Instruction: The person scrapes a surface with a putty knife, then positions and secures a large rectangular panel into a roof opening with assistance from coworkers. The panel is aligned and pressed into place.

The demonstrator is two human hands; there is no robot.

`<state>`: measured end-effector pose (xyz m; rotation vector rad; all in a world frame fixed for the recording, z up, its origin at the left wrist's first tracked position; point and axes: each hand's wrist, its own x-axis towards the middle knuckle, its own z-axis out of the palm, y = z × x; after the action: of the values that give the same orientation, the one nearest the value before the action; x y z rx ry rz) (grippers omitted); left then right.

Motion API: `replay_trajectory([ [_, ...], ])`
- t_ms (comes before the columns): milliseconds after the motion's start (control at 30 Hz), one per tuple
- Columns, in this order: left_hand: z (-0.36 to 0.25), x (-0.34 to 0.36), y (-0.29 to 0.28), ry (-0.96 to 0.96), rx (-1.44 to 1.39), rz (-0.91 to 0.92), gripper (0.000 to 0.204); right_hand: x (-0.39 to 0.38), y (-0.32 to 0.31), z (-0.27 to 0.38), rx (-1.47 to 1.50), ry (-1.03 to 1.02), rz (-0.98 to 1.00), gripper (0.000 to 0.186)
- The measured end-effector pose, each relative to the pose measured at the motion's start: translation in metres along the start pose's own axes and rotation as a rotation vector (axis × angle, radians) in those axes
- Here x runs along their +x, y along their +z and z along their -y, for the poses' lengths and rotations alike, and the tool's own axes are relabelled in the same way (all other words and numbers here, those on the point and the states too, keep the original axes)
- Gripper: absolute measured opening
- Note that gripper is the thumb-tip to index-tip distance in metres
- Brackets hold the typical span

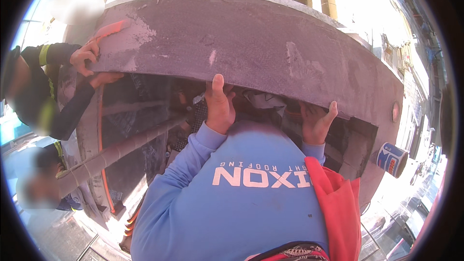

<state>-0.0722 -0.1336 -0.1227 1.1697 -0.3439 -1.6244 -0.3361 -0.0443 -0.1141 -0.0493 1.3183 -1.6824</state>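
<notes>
The large dark grey, rough-faced curved slab (251, 43) spans the frame from upper left to the right edge. It is carried at its near lower edge and its left end rather than lying flat. Judged from this, the lift is under way: the slab is raised and shared between two people. No part of its near edge can be seen resting on a support. Beneath that edge a shadowed opening shows a long grey pipe (121, 149) running diagonally toward the lower left, and a thin orange hose (100, 140) follows the opening's left side. At upper left a co-worker in dark sleeves with yellow bands has an upper hand (83, 58) on the slab's top corner and a lower hand (104, 78) under its end. From the bottom of the frame the person's forearms rise in light blue long sleeves (193, 164). The left hand (220, 104), at centre, is closed on the slab's edge, with the thumb upright on the outer face and the fingers hidden underneath. The right hand (316, 123), right of centre, is also closed on the edge, fingers curled beneath and thumb splayed outward. A small blue and white cylindrical can (391, 159) sits at the right, apart from both hands.
</notes>
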Motion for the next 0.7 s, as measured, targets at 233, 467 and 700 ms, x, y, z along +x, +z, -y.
replay_trajectory([
  [233, -0.007, -0.008, 0.006, -0.011, -0.009, -0.032, 0.076, -0.002, 0.006, 0.0, 0.01, -0.04, -0.006, 0.091],
  [467, -0.002, -0.002, 0.003, 0.067, 0.043, 0.061, 0.088, -0.002, 0.007, 0.001, -0.001, -0.056, -0.009, 0.081],
  [700, -0.005, -0.006, 0.005, 0.081, 0.071, 0.137, 0.082, -0.01, 0.016, 0.007, 0.018, -0.034, -0.072, 0.079],
])
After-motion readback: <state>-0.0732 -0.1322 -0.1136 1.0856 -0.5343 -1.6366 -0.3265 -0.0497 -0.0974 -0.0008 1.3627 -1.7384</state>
